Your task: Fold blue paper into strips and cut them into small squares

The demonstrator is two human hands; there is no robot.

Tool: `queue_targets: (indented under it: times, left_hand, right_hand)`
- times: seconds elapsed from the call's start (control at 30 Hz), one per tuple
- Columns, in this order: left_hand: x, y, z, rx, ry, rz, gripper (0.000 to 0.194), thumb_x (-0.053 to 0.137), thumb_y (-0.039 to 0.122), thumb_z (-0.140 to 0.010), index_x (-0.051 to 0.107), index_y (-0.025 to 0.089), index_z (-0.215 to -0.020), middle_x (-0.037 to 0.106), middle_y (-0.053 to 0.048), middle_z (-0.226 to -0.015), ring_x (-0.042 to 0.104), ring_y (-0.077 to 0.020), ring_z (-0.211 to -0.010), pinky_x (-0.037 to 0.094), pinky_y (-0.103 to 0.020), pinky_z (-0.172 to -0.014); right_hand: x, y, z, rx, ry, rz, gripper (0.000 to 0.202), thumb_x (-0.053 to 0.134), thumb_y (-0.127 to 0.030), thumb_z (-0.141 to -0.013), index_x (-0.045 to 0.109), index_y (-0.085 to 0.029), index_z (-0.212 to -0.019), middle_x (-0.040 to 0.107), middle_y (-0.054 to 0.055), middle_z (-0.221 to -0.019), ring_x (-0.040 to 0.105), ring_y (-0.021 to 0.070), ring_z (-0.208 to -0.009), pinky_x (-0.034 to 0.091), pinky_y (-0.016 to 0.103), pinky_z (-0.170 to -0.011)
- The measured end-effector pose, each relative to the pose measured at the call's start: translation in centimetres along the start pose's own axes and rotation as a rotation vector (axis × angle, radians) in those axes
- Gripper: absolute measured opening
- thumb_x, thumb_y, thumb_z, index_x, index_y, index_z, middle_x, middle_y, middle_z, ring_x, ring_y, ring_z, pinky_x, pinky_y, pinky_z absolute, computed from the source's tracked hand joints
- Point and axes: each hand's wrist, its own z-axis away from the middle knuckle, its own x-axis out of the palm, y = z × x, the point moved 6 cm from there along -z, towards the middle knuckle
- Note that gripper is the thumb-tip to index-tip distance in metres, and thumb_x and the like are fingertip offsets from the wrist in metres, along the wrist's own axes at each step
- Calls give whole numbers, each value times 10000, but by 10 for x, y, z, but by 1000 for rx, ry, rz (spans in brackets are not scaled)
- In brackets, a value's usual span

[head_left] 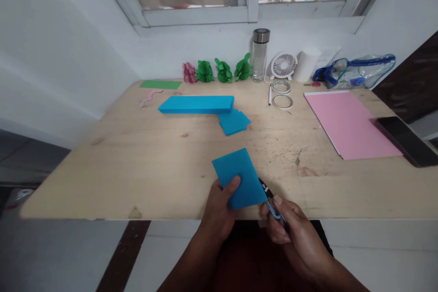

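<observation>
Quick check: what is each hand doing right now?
Left hand: shut on the blue paper.
Right hand: shut on scissors, at the paper's lower edge.

Free room and obstructions, wooden table

Bare board is left across the near left and the centre. The middle is blocked by a long blue paper stack and loose blue squares; the right by a pink sheet and a phone. The back edge is lined by paper flowers, a bottle, a fan and tape rolls.
</observation>
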Motion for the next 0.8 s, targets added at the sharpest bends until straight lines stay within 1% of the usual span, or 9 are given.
queue_targets:
  times: [0.13,0.33,0.4,0.53,0.6,0.7,0.8]
  left_hand:
    - [3,0,-3,-22,-56,-61,349,857,341,-564,677,126,-773,688,-37,-680,625,-158,-605,500,-262,-600]
    - [0,0,-4,-40,-55,-15,327,866,246,-519,684,137,-767,713,-48,-752,659,-187,-696,535,-312,-697]
    - [1,-1,-4,-44,-54,-6,331,863,245,-528,684,144,-787,713,-41,-758,657,-181,-699,532,-303,-696]
    - [3,-5,-3,-31,-42,-21,345,864,296,-548,678,141,-793,704,-39,-745,644,-171,-687,523,-288,-682]
    - [3,-7,-2,-32,-31,-33,351,869,307,-542,667,135,-771,693,-36,-724,632,-162,-669,521,-283,-673]
    - [1,-9,0,-34,2,-28,350,877,298,-528,649,139,-741,676,-16,-701,611,-141,-645,520,-273,-671]
    - [0,-9,1,-35,12,-30,345,879,298,-526,638,142,-718,667,-7,-686,605,-134,-644,519,-265,-665]
  right_hand:
    - [-1,-1,0,-1,-10,17,488,598,-625,-808,637,-148,-712,290,-77,-456,190,58,-461,142,247,-466]
    - [-3,-3,1,4,-1,47,506,576,-629,-821,662,-132,-785,293,-80,-467,183,58,-462,141,251,-463]
    - [-3,-3,0,6,-2,46,501,574,-622,-826,660,-130,-783,296,-79,-464,186,59,-464,144,252,-465]
    - [-4,-2,-1,-5,-15,27,470,583,-604,-830,641,-141,-769,303,-79,-463,179,58,-459,137,251,-458]
    - [-6,-2,-2,-5,-14,20,461,577,-595,-839,610,-152,-711,311,-74,-473,178,58,-463,136,251,-460]
    - [-7,-1,-2,-14,-5,10,486,576,-582,-844,519,-171,-592,334,-58,-488,190,63,-477,143,253,-466]
    - [-8,-2,-1,-18,8,-5,510,597,-577,-831,452,-182,-542,360,-44,-498,216,69,-490,145,252,-468]
